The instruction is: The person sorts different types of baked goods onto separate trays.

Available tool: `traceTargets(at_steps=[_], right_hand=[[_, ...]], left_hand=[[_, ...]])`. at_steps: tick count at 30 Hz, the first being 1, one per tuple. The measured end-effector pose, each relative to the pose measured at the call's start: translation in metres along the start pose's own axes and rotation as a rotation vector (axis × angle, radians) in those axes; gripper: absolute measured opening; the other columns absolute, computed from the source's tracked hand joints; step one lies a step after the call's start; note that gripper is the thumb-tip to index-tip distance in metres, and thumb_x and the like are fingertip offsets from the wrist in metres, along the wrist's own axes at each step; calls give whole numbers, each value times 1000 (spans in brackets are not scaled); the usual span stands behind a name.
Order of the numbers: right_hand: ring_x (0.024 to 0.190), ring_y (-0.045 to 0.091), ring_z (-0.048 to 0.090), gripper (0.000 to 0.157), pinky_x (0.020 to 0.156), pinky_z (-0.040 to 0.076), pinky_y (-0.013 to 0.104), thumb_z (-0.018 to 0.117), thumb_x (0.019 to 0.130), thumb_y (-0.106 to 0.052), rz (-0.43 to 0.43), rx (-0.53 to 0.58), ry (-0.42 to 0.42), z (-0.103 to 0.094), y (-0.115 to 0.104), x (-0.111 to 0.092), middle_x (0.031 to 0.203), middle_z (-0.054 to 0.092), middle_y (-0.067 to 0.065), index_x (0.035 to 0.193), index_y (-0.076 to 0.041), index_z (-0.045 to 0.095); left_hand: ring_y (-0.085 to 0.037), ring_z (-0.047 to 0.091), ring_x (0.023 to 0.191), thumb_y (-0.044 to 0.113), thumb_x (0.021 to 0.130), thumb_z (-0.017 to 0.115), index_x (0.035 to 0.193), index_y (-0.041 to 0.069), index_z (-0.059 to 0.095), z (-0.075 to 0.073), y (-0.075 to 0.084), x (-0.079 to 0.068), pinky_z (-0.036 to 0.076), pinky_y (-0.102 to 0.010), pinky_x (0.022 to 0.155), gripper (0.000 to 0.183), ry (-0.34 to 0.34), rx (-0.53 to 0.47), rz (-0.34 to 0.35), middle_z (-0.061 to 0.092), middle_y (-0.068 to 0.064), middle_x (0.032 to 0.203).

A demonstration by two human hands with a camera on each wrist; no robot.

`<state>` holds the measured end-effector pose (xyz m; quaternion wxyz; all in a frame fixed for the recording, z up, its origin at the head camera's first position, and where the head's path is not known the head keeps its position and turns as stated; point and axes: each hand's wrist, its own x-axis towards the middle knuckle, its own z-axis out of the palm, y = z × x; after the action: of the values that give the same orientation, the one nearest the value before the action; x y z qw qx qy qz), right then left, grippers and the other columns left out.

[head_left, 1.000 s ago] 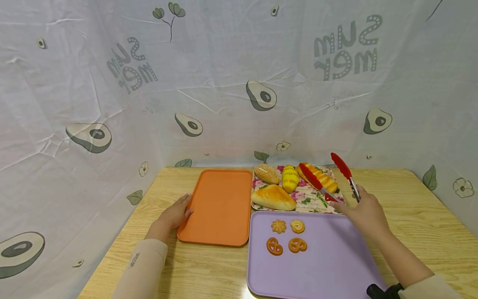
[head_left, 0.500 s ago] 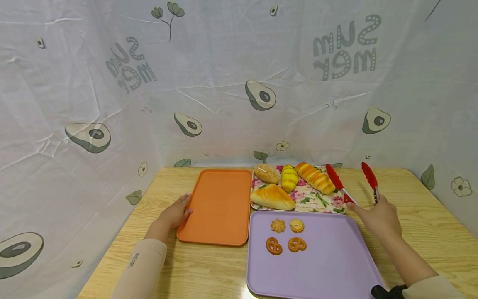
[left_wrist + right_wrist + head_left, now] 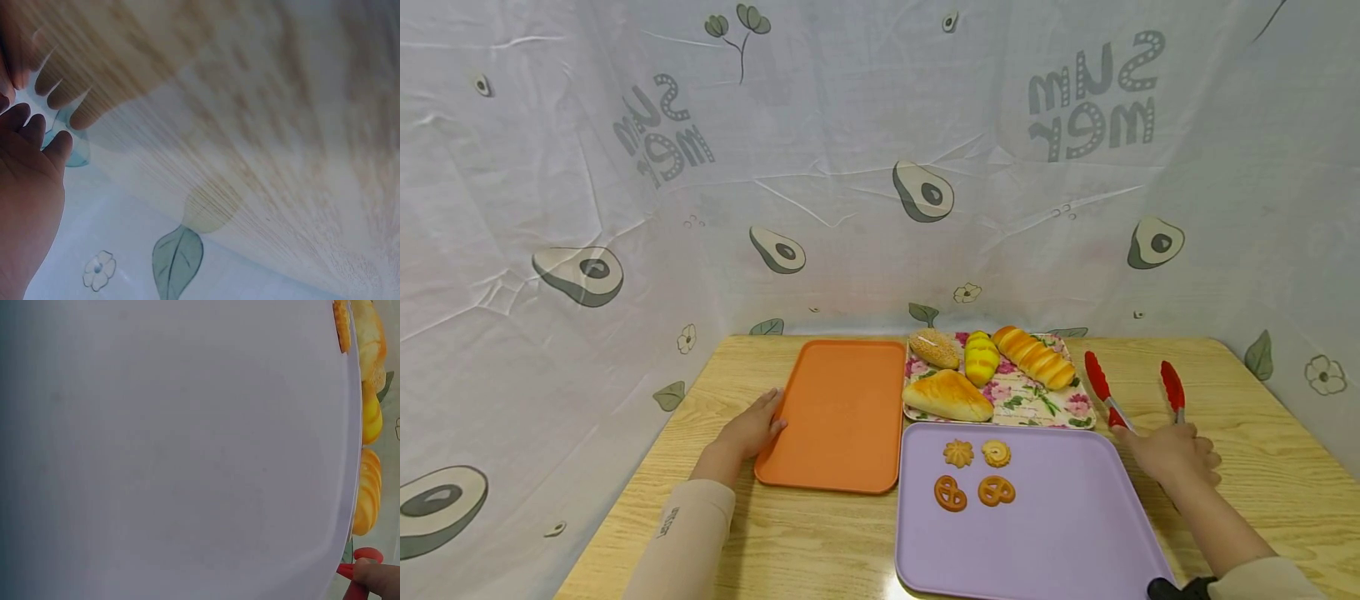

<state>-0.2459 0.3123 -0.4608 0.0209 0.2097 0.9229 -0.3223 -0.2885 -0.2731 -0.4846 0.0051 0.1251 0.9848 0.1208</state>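
My left hand (image 3: 751,427) rests at the left rim of the orange tray (image 3: 842,417), thumb towards the tray. In the left wrist view its fingers (image 3: 57,150) lie extended over glossy wood, with no tray visible. Right of the purple tray (image 3: 1060,517), my right hand (image 3: 1172,457) holds metal tongs (image 3: 1097,379) with red tips, their two arms spread wide and nothing between them. A finger or thumb (image 3: 381,578) touches the red part of the tongs (image 3: 367,554) in the right wrist view. The rear of the tongs is hidden by the hand.
A floral tray (image 3: 1022,408) holds a sesame bun (image 3: 934,348), a yellow bread (image 3: 982,358), a long striped loaf (image 3: 1033,358) and a triangular bread (image 3: 949,396). Two cookies (image 3: 958,454) and two pretzels (image 3: 997,491) lie on the purple tray. A patterned curtain (image 3: 850,167) encloses the table.
The right hand has moved with the tongs from above the floral tray to the right and nearer the person, lower towards the table. The left hand and the breads have stayed in place.
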Motion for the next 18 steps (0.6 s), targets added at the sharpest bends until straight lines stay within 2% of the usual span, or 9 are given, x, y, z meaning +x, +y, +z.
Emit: traceTargets(at_steps=[11, 18], right_hand=[[104, 67, 18, 105, 76, 33, 68, 44, 90, -62, 10, -37, -82, 3, 5, 1, 105, 17, 52, 113, 36, 14], [95, 63, 23, 99, 64, 40, 56, 43, 90, -60, -21, -78, -133, 1, 5, 0, 92, 24, 41, 107, 35, 22]], left_hand=[[-43, 22, 137, 18, 100, 50, 147, -7, 24, -1, 0, 0, 27, -54, 106, 60, -3, -3, 3, 24, -26, 151], [-43, 22, 137, 18, 100, 51, 147, -7, 25, -1, 0, 0, 27, -55, 107, 60, -2, -16, 2, 24, -26, 151]])
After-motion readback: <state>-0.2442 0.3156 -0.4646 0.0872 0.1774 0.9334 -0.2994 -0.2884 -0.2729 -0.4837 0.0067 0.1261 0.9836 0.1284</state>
